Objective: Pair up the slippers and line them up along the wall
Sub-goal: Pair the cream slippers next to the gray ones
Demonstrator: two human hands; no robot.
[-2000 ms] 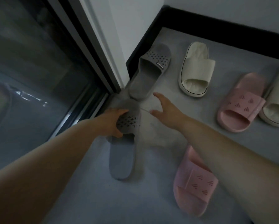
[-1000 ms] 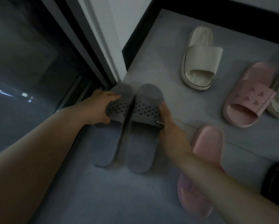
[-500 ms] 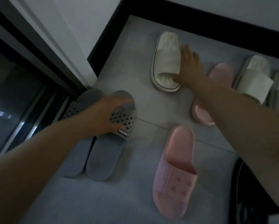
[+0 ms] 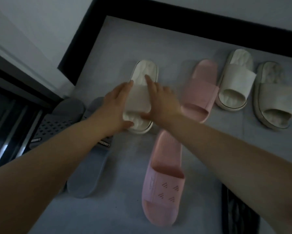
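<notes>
Both hands clamped on one cream slipper (image 4: 140, 97) near the floor's far-left corner: left hand (image 4: 115, 105) wrapped round its left side with thumb under the open end, right hand (image 4: 160, 100) pressed over the strap from the right, where half a second ago only the right touched it and the left lay on the grey pair (image 4: 84, 132). Grey pair now released, side by side at the floor's left edge by the door frame, so seemingly done. Next likely: carrying this cream one to a mate among the two cream slippers (image 4: 234, 83) at the far right, pink slippers (image 4: 199, 92) unpaired, one (image 4: 163, 179) mid-floor.
</notes>
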